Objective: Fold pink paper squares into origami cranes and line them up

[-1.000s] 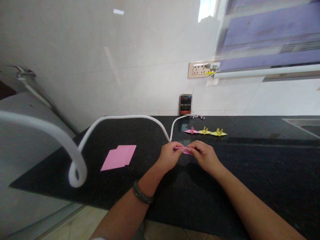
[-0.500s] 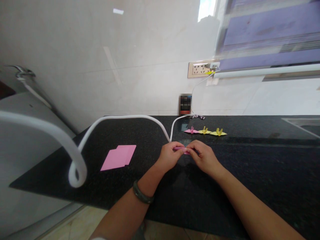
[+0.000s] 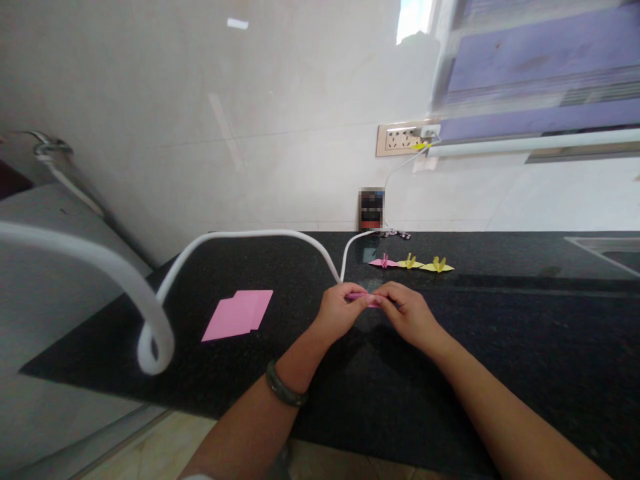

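Note:
Between my two hands is a small folded piece of pink paper (image 3: 358, 295), mostly covered by fingers. My left hand (image 3: 340, 311) pinches its left part between thumb and fingers. Closed on the right end, my right hand (image 3: 407, 312) presses it with thumb and forefinger, the fingertips of both hands nearly meeting. Just beyond them stand a pink paper crane (image 3: 384, 263) and two yellow paper cranes (image 3: 439, 266) in a row. Flat pink paper squares (image 3: 237, 315) lie overlapping to the left of my left hand.
A white flexible tube (image 3: 250, 234) loops across the left side of the black countertop (image 3: 165, 380). A phone-like dark device (image 3: 371, 210) leans on the wall, a white cable beside it. Above is a wall socket (image 3: 400, 139). A sink-like metal edge (image 3: 595, 248) shows at right.
My right thumb and fingers have shifted very slightly on the folded pink paper. Everything else stays where it was.

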The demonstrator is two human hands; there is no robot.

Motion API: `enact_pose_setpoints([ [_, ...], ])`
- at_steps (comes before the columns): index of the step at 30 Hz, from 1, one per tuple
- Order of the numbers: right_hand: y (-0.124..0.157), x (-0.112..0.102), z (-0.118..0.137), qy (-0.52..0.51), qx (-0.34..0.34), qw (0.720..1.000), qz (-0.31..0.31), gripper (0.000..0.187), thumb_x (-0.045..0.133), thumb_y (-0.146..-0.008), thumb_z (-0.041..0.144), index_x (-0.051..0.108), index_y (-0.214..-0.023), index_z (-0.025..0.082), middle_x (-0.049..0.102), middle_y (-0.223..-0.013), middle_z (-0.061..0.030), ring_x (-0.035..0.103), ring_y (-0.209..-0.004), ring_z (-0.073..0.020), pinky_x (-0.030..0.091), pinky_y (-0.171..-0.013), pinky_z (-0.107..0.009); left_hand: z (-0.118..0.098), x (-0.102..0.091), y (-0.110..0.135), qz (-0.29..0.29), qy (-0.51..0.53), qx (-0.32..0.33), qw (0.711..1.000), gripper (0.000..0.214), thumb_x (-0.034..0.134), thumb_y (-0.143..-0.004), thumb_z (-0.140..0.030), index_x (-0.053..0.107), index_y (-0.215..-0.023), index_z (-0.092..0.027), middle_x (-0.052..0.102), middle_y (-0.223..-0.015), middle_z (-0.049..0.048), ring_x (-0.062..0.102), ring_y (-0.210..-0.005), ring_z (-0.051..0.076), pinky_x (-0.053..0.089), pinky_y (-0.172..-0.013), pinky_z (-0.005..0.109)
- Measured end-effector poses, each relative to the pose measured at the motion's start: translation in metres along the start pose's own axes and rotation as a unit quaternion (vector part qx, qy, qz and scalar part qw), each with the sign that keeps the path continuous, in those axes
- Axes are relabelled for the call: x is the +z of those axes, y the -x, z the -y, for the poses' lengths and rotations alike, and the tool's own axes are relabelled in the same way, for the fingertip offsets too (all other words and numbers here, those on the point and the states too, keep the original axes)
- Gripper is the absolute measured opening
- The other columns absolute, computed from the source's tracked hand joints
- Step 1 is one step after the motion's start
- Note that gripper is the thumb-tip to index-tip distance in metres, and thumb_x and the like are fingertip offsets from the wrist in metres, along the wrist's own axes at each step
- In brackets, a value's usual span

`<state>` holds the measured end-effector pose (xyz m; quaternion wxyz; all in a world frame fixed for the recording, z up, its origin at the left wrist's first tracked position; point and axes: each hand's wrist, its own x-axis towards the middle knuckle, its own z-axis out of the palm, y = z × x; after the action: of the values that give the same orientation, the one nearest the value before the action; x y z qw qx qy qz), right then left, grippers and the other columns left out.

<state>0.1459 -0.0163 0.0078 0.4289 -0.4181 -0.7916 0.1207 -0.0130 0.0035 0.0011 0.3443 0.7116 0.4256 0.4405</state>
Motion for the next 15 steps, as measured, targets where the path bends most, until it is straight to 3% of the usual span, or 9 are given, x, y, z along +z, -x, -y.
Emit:
enact_pose_setpoints([
  [15, 0.0008, 0.0013, 0.0035, -0.002, -0.003, 1.0, 0.007, 0.014, 0.044, -0.079, 0.02, 0.055, -0.071, 0.018, 0.056, -0.07, -0.0029, 0.052, -0.067, -0.0138, 0.04, -0.063, -0.026, -0.0029, -0.0017, -0.0011, 0.024, 0.058, -0.042, 0.997, 0.021, 0.054, -0.068, -0.03, 0.062, -0.069, -0.011, 0.056, -0.059, 0.0016, 0.047, -0.053, 0.008, 0.036, -0.051, 0.02],
])
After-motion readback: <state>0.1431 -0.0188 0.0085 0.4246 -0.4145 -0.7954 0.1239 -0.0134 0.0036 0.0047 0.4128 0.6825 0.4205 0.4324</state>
